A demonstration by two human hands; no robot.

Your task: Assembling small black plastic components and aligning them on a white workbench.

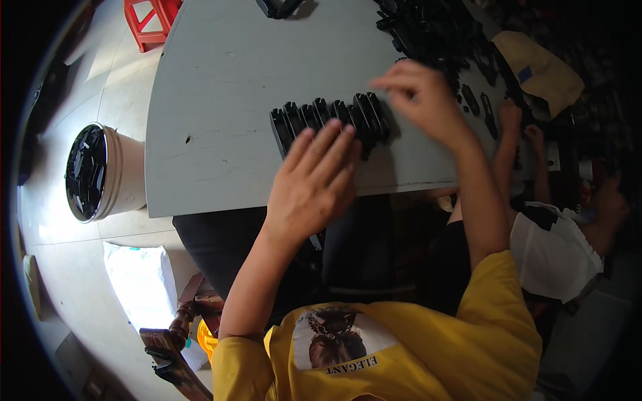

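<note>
A row of black plastic parts (294,121), several of them standing side by side, sits near the front edge of the grey table (214,107). My left hand (311,177) rests over the near side of this row, fingers stretched out, hiding part of it; what lies under the palm is hidden. Just right of the row and above the table, my right hand (424,100) is slightly blurred. Its fingers point left, apart from the thumb, and I see nothing held in them.
A heap of black parts (428,33) covers the far right. Other people's hands (511,117) are at the table's right side, near a tan bag (538,73). On the floor at left stand a bucket of black pieces (124,170), a white sack (140,281) and a red stool (142,30).
</note>
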